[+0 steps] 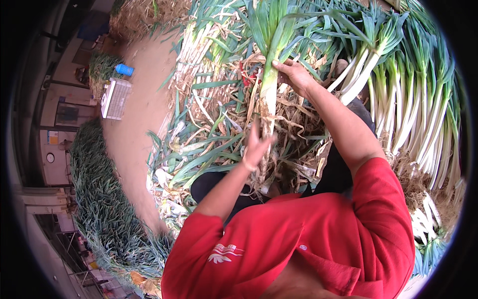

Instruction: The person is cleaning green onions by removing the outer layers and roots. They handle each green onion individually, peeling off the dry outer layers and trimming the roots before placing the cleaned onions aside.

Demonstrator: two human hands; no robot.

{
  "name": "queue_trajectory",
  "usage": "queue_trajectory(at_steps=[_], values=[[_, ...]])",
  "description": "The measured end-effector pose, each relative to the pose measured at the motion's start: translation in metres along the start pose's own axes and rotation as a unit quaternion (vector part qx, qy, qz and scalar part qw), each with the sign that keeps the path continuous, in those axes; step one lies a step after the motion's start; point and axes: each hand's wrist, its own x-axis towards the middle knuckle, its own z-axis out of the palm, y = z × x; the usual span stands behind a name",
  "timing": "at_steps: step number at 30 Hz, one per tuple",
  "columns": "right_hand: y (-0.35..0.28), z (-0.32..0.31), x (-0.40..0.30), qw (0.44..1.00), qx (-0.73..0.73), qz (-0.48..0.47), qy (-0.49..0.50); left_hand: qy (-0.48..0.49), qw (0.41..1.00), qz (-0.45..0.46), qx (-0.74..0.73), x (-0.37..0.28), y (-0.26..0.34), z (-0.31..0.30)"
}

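A long green onion [271, 88] stands roughly upright before me, with brown dry skin on its lower shaft and roots at the bottom. My right hand [295, 76] grips it where the white shaft turns green. Beside the lower shaft is my left hand [257, 147], blurred, its fingers spread; whether it touches the dry skin is unclear. Cleaned green onions [360, 74] with white shafts lie just right of my right hand. Loose dry leaves and peelings [295, 123] surround the held onion.
Unpeeled green onions [209, 56] lie at the far left of my work. A row of white-shafted green onions [418, 112] fills the right. Across the bare floor [140, 74] stand a white crate [116, 99], a blue container [124, 70] and a long green-onion heap [108, 198].
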Motion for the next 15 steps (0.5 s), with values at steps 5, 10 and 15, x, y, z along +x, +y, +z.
queue_trajectory(at_steps=[5,10,15], values=[[0.012,0.01,-0.009,0.999,-0.019,-0.013,0.032,0.187,0.974,0.108,-0.071,0.101,0.029,0.0],[-0.021,-0.012,-0.004,0.99,0.054,-0.071,0.105,0.087,0.97,-0.226,-0.004,0.061,-0.023,0.014],[-0.029,-0.005,-0.002,0.988,0.01,-0.079,0.133,-0.255,0.8,-0.207,0.501,0.021,-0.14,-0.015]])
